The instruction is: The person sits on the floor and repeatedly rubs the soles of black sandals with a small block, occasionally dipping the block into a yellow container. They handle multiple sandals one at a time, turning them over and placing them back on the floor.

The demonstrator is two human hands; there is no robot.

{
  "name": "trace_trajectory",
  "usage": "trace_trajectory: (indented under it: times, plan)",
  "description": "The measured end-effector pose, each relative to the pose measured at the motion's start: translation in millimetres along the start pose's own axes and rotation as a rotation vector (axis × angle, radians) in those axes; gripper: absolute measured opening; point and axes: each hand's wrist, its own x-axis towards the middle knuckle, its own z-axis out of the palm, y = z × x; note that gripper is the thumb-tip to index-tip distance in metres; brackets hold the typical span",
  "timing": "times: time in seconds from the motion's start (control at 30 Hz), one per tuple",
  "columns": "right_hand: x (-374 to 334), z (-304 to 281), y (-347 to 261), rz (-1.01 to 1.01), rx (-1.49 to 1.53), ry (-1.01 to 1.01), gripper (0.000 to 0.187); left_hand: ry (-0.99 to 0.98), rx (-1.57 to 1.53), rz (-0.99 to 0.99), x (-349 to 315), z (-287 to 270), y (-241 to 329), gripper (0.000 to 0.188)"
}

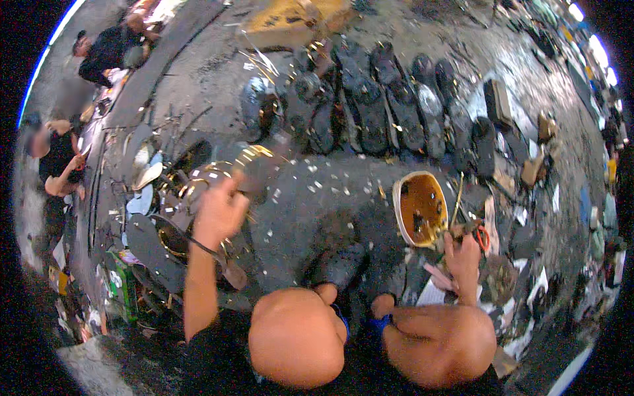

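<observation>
My left hand [223, 210] is raised at the left of the dark work surface. Its fingers are curled at a dark piece with gold bars [256, 157], which motion blurs so that its exact kind is unclear. At the right, my right hand [464, 256] is closed at the lower right rim of a pale oval tub [397, 210] that holds amber-brown liquid with dark specks. What its fingers grip is hidden. Orange-handled scissors [484, 239] lie beside these fingers, and a thin yellowish stick [457, 201] slants up next to the tub.
Beyond the work surface, dark sandals or soles [366, 109] stand in rows. Dark straps with gold trim [188, 188] are heaped at the left, above a green box [122, 284]. Scraps litter the right side near a dark block [498, 103]. Two people sit at the far left.
</observation>
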Motion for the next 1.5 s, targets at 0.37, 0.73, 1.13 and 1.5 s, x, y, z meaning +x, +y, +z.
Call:
trace_trajectory:
  times: [0.37, 0.73, 1.13, 1.5]
  plan:
    - [-2.2, -16.3, -58.8, 0.099, 0.971, -0.278, 0.026, -0.525, -0.044, 0.471, -31.4, 237.1, 26.3, 0.076]
    - [81.5, 28.8, -172.5, -0.524, 0.743, 0.210, 0.021, -0.575, -1.998, -0.368, 15.3, 188.3, 79.0, 0.048]
    - [36.9, 15.1, -171.6, -0.493, 0.820, 0.068, 0.016, -0.329, -1.736, -0.327, 3.8, 179.1, 109.4, 0.047]
    - [56.7, -3.4, -157.6, 0.238, 1.590, -0.297, 0.027, -0.773, -1.886, -0.754, -44.5, 144.3, 104.5, 0.086]
